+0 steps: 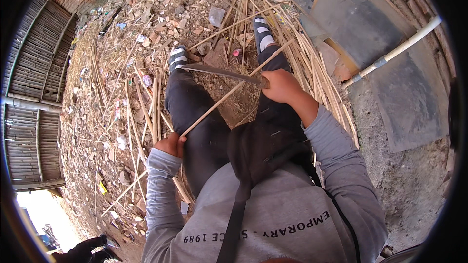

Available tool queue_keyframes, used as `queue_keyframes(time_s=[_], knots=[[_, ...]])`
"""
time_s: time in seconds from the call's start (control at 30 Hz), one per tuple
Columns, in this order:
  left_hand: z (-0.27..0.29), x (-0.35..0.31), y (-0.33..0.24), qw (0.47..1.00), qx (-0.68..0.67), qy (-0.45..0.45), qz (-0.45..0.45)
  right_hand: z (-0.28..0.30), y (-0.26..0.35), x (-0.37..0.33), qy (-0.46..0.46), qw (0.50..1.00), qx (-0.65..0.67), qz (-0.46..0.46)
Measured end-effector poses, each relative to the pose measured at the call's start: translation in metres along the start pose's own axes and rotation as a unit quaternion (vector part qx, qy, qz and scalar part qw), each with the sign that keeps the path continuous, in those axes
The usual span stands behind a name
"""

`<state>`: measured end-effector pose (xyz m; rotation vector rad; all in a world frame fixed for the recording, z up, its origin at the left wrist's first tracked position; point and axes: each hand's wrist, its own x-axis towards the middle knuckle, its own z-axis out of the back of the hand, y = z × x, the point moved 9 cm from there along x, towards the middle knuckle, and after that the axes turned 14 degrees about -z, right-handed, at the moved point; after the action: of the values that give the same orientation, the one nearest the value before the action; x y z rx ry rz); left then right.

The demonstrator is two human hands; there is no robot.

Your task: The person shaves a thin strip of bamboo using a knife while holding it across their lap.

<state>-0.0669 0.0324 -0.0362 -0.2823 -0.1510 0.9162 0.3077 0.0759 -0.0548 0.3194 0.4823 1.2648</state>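
Your right hand, just right of the frame's centre, is closed tight around the handle of a long knife, whose dark blade runs out to the left toward your left sandal. Your left hand, lower and left of centre, is curled shut around the near end of a thin bamboo strip; the strip slants up and to the right, crosses the blade close to your right hand, and ends near your right sandal.

The blade lies across both of your legs, and that is the main danger: if the knife jumps out of the strip under force, the edge could swing toward a shin or a bare toe in those open sandals. Your left hand sits on the same strip the knife works, so a blade that suddenly runs free along the grain could travel down toward those fingers. A thin strip may also snap or twist in your grip, and its split edges could leave splinters in your palm. The loose bamboo strips piled on the rubble around your feet could roll underfoot if you shift your weight.
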Motion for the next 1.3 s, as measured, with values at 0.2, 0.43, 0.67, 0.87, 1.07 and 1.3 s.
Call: queue_keyframes(time_s=[0.2,0.43,0.67,0.87,1.07,1.3], knots=[[-0.001,0.003,-0.002,1.0,0.006,-0.015,0.007,-0.007,-0.001,0.011,-0.042,0.996,0.066,-0.031],[-0.008,-0.009,0.009,0.999,-0.001,-0.042,0.014,-0.007,0.033,-0.016,0.046,0.998,-0.047,0.018],[-0.002,0.002,0.002,1.0,0.016,-0.018,0.011,0.02,-0.013,0.012,-0.039,0.995,-0.033,-0.083],[0.001,0.001,-0.004,1.0,0.011,0.008,0.006,0.011,-0.023,0.01,-0.013,0.997,-0.02,-0.072],[0.0,0.001,-0.001,1.0,0.012,-0.01,0.007,0.005,-0.008,-0.001,-0.051,0.996,0.038,-0.064],[0.002,0.003,0.0,1.0,0.013,-0.008,-0.004,0.028,-0.052,0.02,-0.093,0.985,0.069,-0.125]])
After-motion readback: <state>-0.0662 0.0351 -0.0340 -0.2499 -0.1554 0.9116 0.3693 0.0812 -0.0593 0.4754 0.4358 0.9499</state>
